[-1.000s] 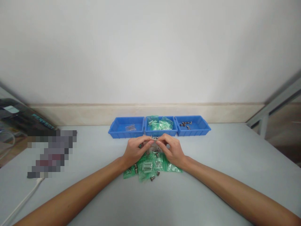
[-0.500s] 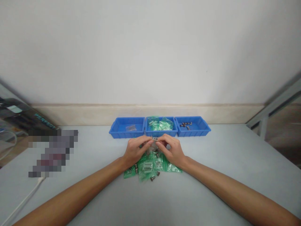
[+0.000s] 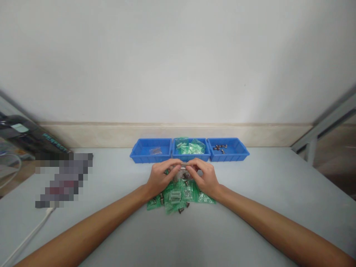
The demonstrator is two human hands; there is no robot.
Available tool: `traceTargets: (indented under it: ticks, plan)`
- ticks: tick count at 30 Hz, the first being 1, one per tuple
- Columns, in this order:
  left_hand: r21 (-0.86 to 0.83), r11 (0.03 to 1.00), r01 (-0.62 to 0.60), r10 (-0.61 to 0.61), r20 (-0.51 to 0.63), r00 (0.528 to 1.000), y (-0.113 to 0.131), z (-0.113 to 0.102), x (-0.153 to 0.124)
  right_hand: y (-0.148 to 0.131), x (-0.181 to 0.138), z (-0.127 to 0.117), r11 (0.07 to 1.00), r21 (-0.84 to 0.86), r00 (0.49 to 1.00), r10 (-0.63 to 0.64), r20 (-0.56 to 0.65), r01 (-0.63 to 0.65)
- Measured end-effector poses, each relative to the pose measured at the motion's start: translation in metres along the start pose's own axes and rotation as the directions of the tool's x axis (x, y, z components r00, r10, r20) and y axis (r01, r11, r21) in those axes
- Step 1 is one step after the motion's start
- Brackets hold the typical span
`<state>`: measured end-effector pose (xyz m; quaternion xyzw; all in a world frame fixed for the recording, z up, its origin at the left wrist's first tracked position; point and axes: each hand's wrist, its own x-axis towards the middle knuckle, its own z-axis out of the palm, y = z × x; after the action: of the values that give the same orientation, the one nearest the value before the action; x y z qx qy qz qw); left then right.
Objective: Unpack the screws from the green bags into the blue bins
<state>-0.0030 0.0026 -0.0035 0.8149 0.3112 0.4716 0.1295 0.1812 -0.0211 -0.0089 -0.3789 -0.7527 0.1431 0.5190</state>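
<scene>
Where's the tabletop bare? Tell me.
Bare pale-grey tabletop: between the right forearm and grey frame; also between the forearms, nearer than the dark metal fasteners. Crowded: around the hands, with fasteners, green plastic bags and three blue rectangular trays.

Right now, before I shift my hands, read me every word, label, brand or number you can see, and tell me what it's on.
"PERFECT": on the dark package at the far left.
Pale patch on that package: too blurred to read.
Pixelated thing: nothing can be made out.
Green bags: no readable text.
Blue trays: no readable text.
</scene>
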Motion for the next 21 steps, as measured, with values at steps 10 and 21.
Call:
traceTargets:
  ticks: [10,21]
  plan:
    - [-0.036,0.998,-0.048,0.047,-0.022,0.999,-0.0026,-0.0002,-0.0014,-0.0014,0.0001,-0.0019,0.998,0.024,0.998,-0.062,0.017,0.062]
    - [-0.073,0.991,-0.115,0.116,0.002,0.993,0.0036,-0.0055,0.0018,0.0007,0.0001,-0.0017,0.998,0.062,0.999,-0.032,0.026,0.030]
